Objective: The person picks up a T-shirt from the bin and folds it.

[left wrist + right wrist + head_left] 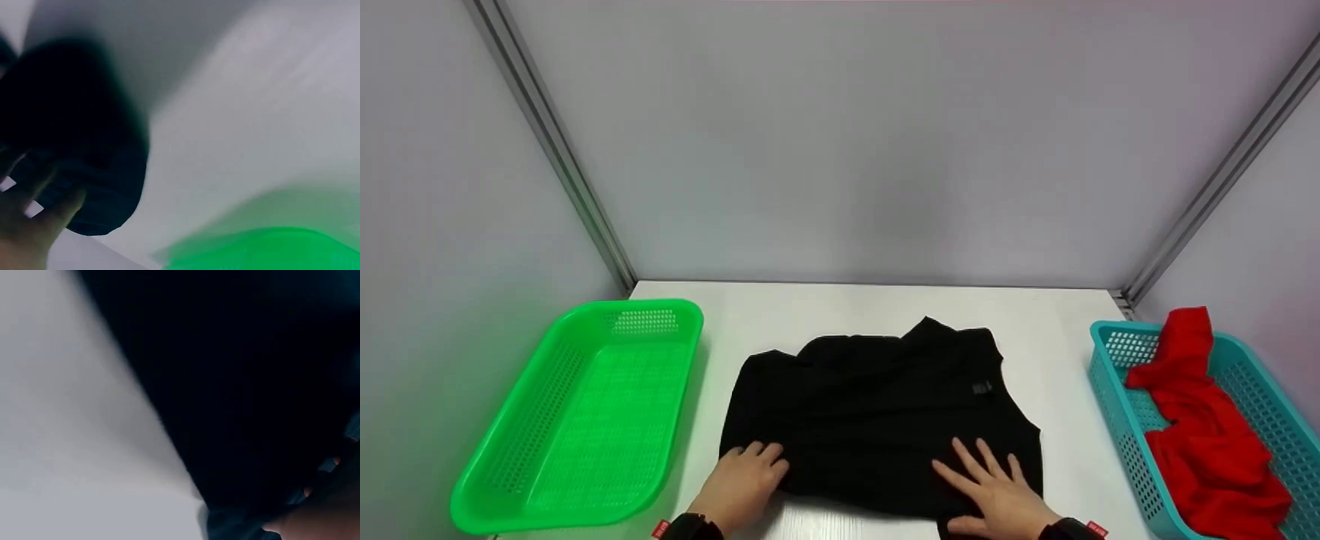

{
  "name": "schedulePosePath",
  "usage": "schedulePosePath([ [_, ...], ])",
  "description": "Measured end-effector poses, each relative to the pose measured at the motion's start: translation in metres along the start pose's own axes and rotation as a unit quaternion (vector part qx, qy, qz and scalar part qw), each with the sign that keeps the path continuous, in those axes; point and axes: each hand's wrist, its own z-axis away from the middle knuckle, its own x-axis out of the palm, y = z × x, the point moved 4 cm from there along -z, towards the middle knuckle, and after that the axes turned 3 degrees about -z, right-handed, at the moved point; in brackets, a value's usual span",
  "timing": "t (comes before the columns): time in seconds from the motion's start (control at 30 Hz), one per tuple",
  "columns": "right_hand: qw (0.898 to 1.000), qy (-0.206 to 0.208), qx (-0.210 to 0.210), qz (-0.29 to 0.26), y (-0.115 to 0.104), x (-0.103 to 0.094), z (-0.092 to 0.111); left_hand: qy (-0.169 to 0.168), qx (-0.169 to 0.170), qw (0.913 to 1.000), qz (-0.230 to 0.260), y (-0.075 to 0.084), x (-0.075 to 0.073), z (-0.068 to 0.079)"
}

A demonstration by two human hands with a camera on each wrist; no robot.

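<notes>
A black garment lies spread on the white table, with a small grey print near its right side and an uneven far edge. My left hand rests on its near left corner, fingers slightly bent. In the left wrist view, the fingers of the left hand are apart over the dark cloth. Over the near right part, my right hand lies flat with its fingers spread on the fabric. The right wrist view shows mostly dark cloth, and only a bit of the right hand.
On the left stands a green basket with nothing in it. A blue basket at the right holds a crumpled red cloth. Grey panels enclose the white table at the back and sides.
</notes>
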Motion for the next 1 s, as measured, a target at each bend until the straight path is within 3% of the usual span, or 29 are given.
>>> schedulePosePath([
  [0.1, 0.999, 0.034, 0.02, 0.028, 0.006, -0.005, 0.001, 0.083, -0.023, 0.9953, -0.045, -0.003, -0.008, 0.0],
  [0.23, 0.988, 0.111, 0.037, 0.101, 0.011, -0.014, 0.008, 0.09, -0.145, 0.9845, 0.04, -0.011, -0.017, 0.004],
  [0.3, 0.975, 0.163, 0.02, 0.149, 0.012, -0.018, 0.014, 0.083, -0.217, 0.9667, 0.107, -0.015, -0.021, 0.007],
  [0.37, 0.954, 0.218, -0.019, 0.204, 0.011, -0.02, 0.02, 0.075, -0.277, 0.9439, 0.164, -0.017, -0.024, 0.01],
  [0.43, 0.931, 0.262, -0.095, 0.235, 0.01, -0.02, 0.026, 0.072, -0.311, 0.9282, 0.191, -0.018, -0.027, 0.012],
  [0.47, 0.932, 0.255, -0.129, 0.224, 0.01, -0.018, 0.028, 0.075, -0.321, 0.9235, 0.197, -0.019, -0.028, 0.012],
  [0.53, 0.939, 0.219, -0.185, 0.189, 0.01, -0.013, 0.032, 0.082, -0.326, 0.918, 0.21, -0.022, -0.031, 0.013],
  [0.6, 0.952, 0.168, -0.208, 0.148, 0.012, -0.005, 0.037, 0.111, -0.313, 0.9194, 0.211, -0.024, -0.034, 0.013],
  [0.67, 0.967, 0.126, -0.178, 0.134, 0.013, 0.002, 0.042, 0.17, -0.281, 0.9218, 0.206, -0.025, -0.039, 0.012],
  [0.73, 0.964, 0.124, -0.16, 0.175, 0.014, 0.008, 0.047, 0.245, -0.241, 0.9197, 0.189, -0.026, -0.045, 0.011],
  [0.8, 0.973, 0.085, -0.121, 0.176, 0.016, 0.013, 0.051, 0.325, -0.201, 0.9095, 0.164, -0.027, -0.053, 0.009],
  [0.87, 0.986, 0.027, -0.079, 0.147, 0.018, 0.016, 0.053, 0.386, -0.176, 0.8924, 0.153, -0.03, -0.061, 0.006],
  [0.93, 0.993, -0.015, -0.048, 0.109, 0.02, 0.017, 0.054, 0.424, -0.166, 0.8763, 0.156, -0.033, -0.069, 0.003],
  [1.0, 0.993, -0.027, -0.043, 0.104, 0.021, 0.017, 0.055, 0.442, -0.169, 0.8654, 0.164, -0.037, -0.076, -0.001],
])
